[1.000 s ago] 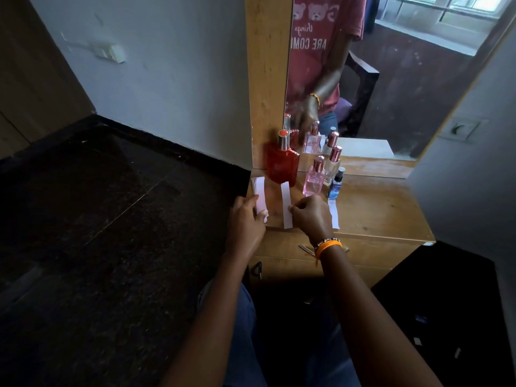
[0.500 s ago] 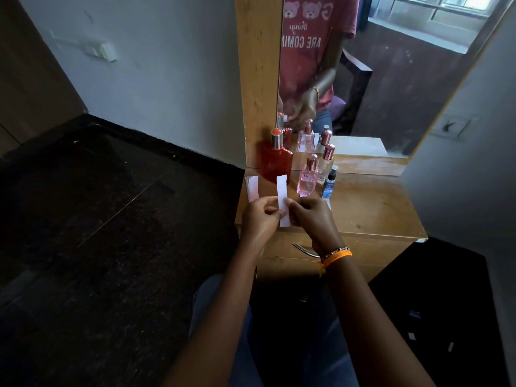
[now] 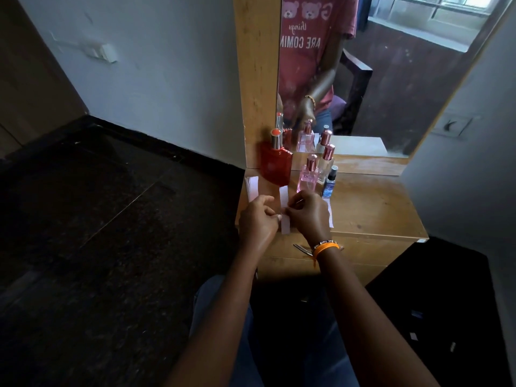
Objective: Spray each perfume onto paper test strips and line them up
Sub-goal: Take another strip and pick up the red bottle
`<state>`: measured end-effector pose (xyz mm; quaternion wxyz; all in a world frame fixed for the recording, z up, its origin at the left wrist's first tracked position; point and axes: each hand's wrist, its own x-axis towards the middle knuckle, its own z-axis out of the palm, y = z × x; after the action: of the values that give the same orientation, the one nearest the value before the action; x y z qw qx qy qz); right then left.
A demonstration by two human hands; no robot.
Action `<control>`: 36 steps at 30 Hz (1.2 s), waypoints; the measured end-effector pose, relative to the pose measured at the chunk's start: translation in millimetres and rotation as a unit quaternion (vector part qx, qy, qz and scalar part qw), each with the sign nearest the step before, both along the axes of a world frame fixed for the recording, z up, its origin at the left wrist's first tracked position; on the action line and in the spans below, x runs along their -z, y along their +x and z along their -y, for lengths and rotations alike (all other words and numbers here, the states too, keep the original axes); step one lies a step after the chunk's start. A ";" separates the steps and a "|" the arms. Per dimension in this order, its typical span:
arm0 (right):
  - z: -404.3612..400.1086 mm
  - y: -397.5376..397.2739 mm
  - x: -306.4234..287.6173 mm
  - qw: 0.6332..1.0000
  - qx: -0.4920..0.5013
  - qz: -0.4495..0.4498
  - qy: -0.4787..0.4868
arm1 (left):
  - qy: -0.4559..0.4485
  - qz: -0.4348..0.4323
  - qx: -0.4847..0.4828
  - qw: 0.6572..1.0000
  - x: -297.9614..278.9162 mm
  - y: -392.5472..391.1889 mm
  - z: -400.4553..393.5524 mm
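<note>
My left hand [image 3: 258, 219] and my right hand [image 3: 308, 213] both pinch one white paper test strip [image 3: 284, 196] over the front of the wooden dresser top [image 3: 368, 208]. A small stack of strips [image 3: 252, 187] lies at the top's left edge. Another strip [image 3: 330, 213] lies flat to the right, partly hidden by my right hand. Behind stand a red perfume bottle [image 3: 275, 164], a pink perfume bottle [image 3: 307, 177], a clear bottle with a rose-gold cap [image 3: 326, 163] and a small blue bottle [image 3: 329, 184].
A mirror [image 3: 363, 74] in a wooden frame rises right behind the bottles. A metal drawer handle [image 3: 301, 248] sticks out below the dresser's front edge. Dark floor lies to the left, and a grey wall closes in on the right.
My left hand left the strip stack and moved right to join my right hand on the middle strip. The strip is now lifted and held by both hands.
</note>
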<state>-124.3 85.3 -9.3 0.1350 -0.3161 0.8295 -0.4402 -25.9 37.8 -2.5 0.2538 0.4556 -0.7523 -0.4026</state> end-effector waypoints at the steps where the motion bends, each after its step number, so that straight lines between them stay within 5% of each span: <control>1: 0.9 0.7 0.5 1.000 -0.002 -0.016 0.006 | -0.014 0.009 0.004 1.000 0.3 0.4 -0.3; 15: 34.1 -6.2 -72.9 0.946 -0.016 -0.324 -0.015 | -0.024 -0.021 -0.023 0.999 -13.9 -6.1 2.4; 22: 77.2 -18.3 -87.7 0.950 -0.070 -0.277 0.126 | -0.037 -0.043 -0.028 0.998 -13.9 3.5 8.5; 31: 42.3 -3.5 -106.9 0.936 -0.073 -0.343 0.037 | -0.049 -0.154 0.022 0.987 -33.9 13.0 23.0; 36: 6.2 14.9 -125.8 0.948 -0.124 -0.293 0.008 | -0.059 -0.173 0.062 0.981 -41.5 4.4 16.2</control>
<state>-109.4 79.1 116.5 -0.0577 -0.5300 0.7904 -0.3017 -21.5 21.5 39.0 0.3813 0.3156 -0.7459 -0.4457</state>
